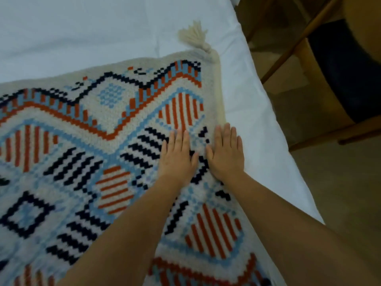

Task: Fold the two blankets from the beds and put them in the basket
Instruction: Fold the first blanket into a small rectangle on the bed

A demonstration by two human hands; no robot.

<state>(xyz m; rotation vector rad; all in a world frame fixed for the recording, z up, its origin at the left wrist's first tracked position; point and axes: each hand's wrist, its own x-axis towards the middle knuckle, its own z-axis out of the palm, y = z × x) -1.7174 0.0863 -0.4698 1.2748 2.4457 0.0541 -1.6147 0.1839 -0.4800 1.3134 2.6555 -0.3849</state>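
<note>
Grip: neither hand grasps anything. The left hand (178, 155) lies palm down, fingers straight and close together, pressed flat on the blanket (82, 141). The right hand (225, 155) lies the same way just beside it. The two thumbs are near each other but apart, with a narrow strip of weave showing between them. Both bare forearms reach in from the near side of the bed (82, 27).

Blanket: knitted, with a cream ground and diamond and stripe patterns in orange, light blue and navy. It is spread flat on the bed's white sheet, covering the bed's near and left portions. The far portion of the bed shows bare sheet. The blanket's right edge runs close to the bed's right edge, with a band of sheet visible between them. The right hand rests at that edge of the blanket. One corner carries a cream tassel (193, 35), which lies on bare sheet toward the bed's far right. Whether the blanket is a single layer or doubled cannot be determined.

Surroundings: a wooden chair (334, 75) with a dark seat stands beyond the bed's right edge, on a brown floor (329, 193).
</note>
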